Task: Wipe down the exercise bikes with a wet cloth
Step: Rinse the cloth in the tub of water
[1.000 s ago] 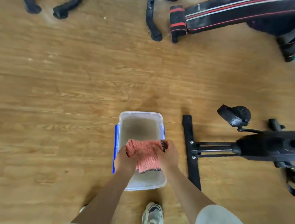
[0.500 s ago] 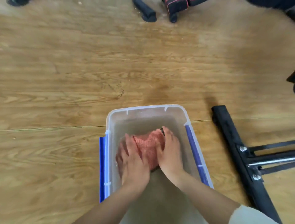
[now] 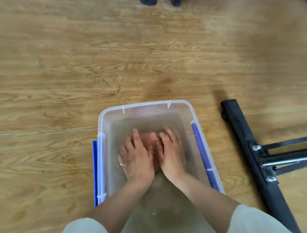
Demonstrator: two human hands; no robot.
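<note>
1. A clear plastic tub [image 3: 101,149] is seen standing on a wooden floor [image 3: 99,58], with a blue latch [image 3: 95,173] on its left wall and another blue latch [image 3: 199,144] on its right wall.
2. The tub is filled with cloudy water, and both hands are lowered into it past the wrists.
3. The pink cloth [image 3: 149,138] is held under the water near the middle of the tub. Only a strip of it is seen between the two hands, and the rest is covered by them.
4. The left hand [image 3: 137,159] is laid flat on the cloth, its fingers [image 3: 135,134] stretched forward and slightly spread, so the cloth is pressed down rather than gripped.
5. The right hand [image 3: 171,154] is set on the cloth just beside the left. Its fingers [image 3: 167,131] are blurred by the water, so it cannot be told whether they are curled into the cloth or merely pressed on it.
6. The black base bar [image 3: 245,146] of an exercise bike is seen on the floor to the right of the tub, near it but apart. Two bolts [image 3: 256,147] are fixed in it where the frame rails are joined.
7. Dark objects [image 3: 147,2] are cut off at the top edge, well apart from the tub.
8. Pale fabric [image 3: 257,221] is seen at the bottom corners, by the forearms.
</note>
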